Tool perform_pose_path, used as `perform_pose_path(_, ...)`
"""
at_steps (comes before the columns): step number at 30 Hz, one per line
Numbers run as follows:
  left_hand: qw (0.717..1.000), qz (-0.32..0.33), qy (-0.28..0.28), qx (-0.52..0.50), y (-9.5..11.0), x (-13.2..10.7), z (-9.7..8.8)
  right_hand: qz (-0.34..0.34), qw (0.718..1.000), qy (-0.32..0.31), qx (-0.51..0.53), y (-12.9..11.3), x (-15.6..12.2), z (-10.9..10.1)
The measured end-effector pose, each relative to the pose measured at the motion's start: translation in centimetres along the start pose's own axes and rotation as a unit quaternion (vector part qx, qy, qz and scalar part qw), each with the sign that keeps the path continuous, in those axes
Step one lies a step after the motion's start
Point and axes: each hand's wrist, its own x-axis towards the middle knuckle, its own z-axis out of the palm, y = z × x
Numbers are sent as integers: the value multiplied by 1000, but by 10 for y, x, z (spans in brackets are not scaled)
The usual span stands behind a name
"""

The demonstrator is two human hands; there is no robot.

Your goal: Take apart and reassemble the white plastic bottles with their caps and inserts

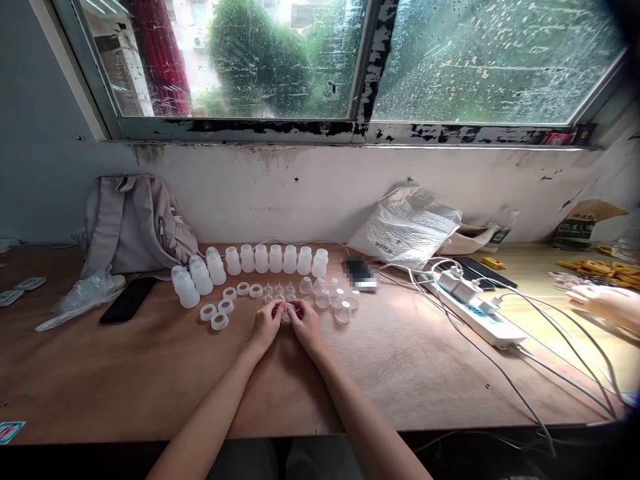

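My left hand (269,324) and right hand (305,323) were close together, low over the surface (150,380), their fingertips drawn narrow on a small clear piece (286,319). It sat between them, partly hidden by my fingers, so I could not tell its exact shape. I judged that a light, even pinch from both sides suited it best, with the thumbs steadying it and neither hand squeezing enough to bend it or tip it.

Beyond my left hand, frosted bottles (275,259) stood upright in a bent line, too cloudy to tell whether they held anything. Pale rings (219,327) lay to the left of that hand, the surface showing through their openings. Small clear teats (279,291) stood just beyond my fingertips. Beside my right hand were clear cups (343,313), with no contents I could make out. Farther beyond it, a silver bag (410,223) hid whatever it held.
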Motion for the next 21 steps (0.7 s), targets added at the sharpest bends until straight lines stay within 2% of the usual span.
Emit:
perform_pose_path(5,999,23,14,-32,-3,1,5,51,995,-11,82,5,1,-1)
perform_pose_path(10,999,-7,13,-43,-6,2,7,80,982,-52,160,1,0,-1)
perform_pose_path(21,999,-6,16,-33,-7,3,5,41,993,-38,102,7,-2,4)
